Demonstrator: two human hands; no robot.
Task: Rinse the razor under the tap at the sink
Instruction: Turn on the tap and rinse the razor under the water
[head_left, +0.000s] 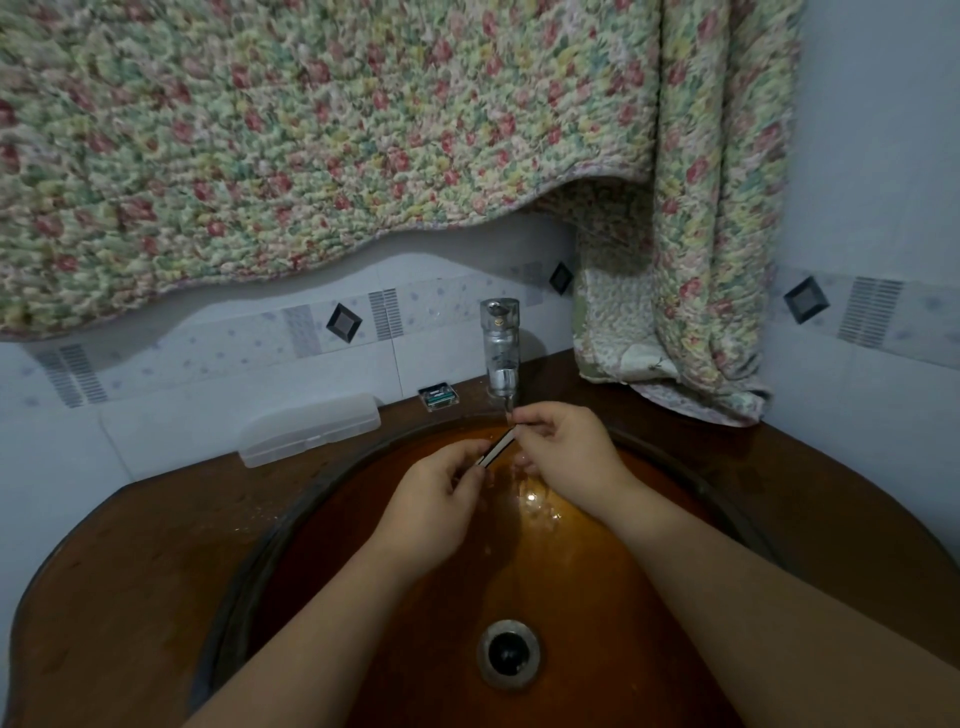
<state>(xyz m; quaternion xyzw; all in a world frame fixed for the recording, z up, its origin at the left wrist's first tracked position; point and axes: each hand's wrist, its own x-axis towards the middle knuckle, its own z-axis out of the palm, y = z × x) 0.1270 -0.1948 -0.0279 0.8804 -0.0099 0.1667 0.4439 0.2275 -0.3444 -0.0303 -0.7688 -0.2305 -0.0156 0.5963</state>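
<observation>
The slim razor with a dark and pale handle (497, 448) lies on a slant over the basin, its long axis running from lower left up to upper right, the upper end right under the spout of the chrome tap (500, 349). The left hand (440, 491) pinches its lower end; the right hand (563, 451) grips the upper end, hiding the head, so I cannot tell which way the blade faces. Both hands are closed on it above the amber-brown round sink (597, 597) with one metal drain (508, 652). On the dark wooden table (145, 545) sit one frosted plastic case (309, 428) and one small clear cartridge box (439, 397). A floral quilted cloth (311, 135) hangs behind, cut off at the top.
</observation>
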